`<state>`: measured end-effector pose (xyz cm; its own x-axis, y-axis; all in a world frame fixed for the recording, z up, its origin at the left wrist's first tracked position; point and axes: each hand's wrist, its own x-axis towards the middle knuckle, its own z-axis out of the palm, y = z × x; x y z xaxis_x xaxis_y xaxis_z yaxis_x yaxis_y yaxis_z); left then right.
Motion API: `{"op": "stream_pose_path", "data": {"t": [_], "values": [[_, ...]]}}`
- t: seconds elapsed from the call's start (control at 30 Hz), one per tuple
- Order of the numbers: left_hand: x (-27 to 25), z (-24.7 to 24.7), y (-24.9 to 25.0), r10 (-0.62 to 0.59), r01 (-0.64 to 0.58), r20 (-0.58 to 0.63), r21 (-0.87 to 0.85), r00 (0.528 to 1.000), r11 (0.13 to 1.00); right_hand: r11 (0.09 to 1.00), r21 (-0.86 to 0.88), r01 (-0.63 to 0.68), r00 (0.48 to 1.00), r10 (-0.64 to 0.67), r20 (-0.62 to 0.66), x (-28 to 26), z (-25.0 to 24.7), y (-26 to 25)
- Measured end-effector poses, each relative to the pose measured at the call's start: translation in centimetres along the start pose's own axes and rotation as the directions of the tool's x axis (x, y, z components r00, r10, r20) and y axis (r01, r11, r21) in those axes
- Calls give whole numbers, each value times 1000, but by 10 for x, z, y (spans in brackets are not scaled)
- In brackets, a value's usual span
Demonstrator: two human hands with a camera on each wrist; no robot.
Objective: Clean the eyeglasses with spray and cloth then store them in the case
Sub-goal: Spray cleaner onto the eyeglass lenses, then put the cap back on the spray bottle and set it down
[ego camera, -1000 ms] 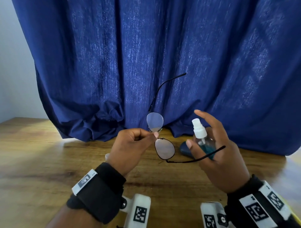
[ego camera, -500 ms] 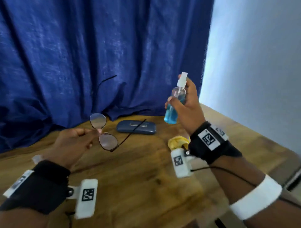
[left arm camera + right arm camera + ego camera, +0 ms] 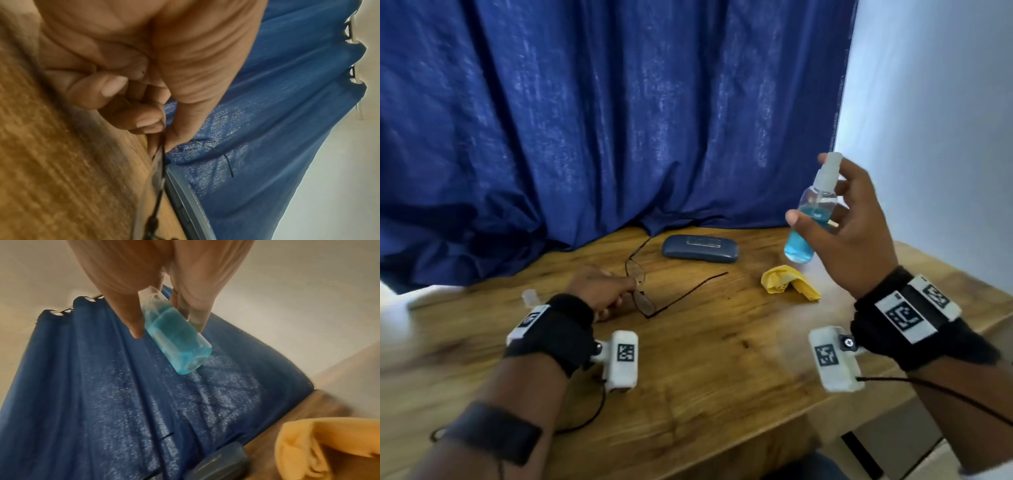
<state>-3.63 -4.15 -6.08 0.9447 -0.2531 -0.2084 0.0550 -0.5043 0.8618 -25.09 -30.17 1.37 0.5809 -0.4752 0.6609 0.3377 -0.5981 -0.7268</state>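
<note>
Now that they have come down from chest height, the thin black wire-framed eyeglasses [image 3: 641, 290] sit low at the tabletop [image 3: 705, 370], left of the closed dark-blue hard case [image 3: 700, 248], left hand [image 3: 599, 289] pinching the frame. Right hand [image 3: 856, 236], moved right of the case, wraps the clear blue-liquid spray bottle [image 3: 812, 212]; spraying seems finished. Crumpled yellow cloth [image 3: 789, 283]: right of case. Case lettering unreadable.

The table [image 3: 709, 377] is seen from above by the head camera, facing forward and down toward the curtain [image 3: 602, 120]. Close views along the fingers are given by the wrist cameras. The case [image 3: 700, 248] and curtain are shared by all three; the cloth [image 3: 329, 449] is shared by head and right wrist.
</note>
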Motion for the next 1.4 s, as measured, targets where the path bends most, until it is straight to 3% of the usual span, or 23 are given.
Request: {"op": "stream_pose_path", "data": {"t": [0.13, 0.27, 0.4, 0.5, 0.57, 0.7, 0.83, 0.97, 1.07, 1.13, 1.23, 1.33, 1.4], "values": [[0, -1, 1, -9, 9, 26, 2, 1000, 1000, 992, 95, 84, 993, -91, 79, 2, 31, -27], [-5, -15, 4, 28, -28, 5, 19, 1000, 999, 965, 252, 79, 975, -127, 183, 3, 83, -42], [1, -66, 0, 153, -159, -236, -5, 960, 987, 935, 348, 62, 934, -177, 310, -1, 133, -45], [1, -118, -16, 144, -181, -409, -52, 901, 982, 929, 367, 54, 904, -201, 376, -2, 165, -42], [-4, -136, -28, 87, -126, -391, -73, 916, 989, 935, 352, 33, 889, -188, 418, -1, 177, -38], [3, -134, -52, -92, 62, -239, -132, 967, 989, 945, 327, 13, 862, -176, 475, 2, 191, -25], [17, -129, -58, -74, 74, -153, -5, 985, 997, 940, 340, 14, 872, -178, 457, 2, 191, -12], [24, -124, -56, 8, 4, -84, 134, 996, 991, 927, 375, -1, 887, -173, 429, 4, 187, -4], [24, -119, -51, 122, -115, -151, 56, 981, 992, 915, 403, -6, 895, -174, 410, 4, 184, 0], [22, -114, -39, 227, -263, -259, -115, 939, 958, 923, 386, 11, 900, -177, 398, 5, 181, 3], [12, -96, -10, 370, -475, -321, -369, 872, 799, 952, 293, 85, 907, -196, 373, 6, 180, 7], [4, -76, 9, 541, -630, -332, -304, 773, 714, 961, 233, 150, 914, -225, 338, 7, 180, 11], [-1, -67, 13, 591, -664, -309, -262, 745, 700, 962, 203, 181, 915, -240, 324, 8, 180, 11]]}}
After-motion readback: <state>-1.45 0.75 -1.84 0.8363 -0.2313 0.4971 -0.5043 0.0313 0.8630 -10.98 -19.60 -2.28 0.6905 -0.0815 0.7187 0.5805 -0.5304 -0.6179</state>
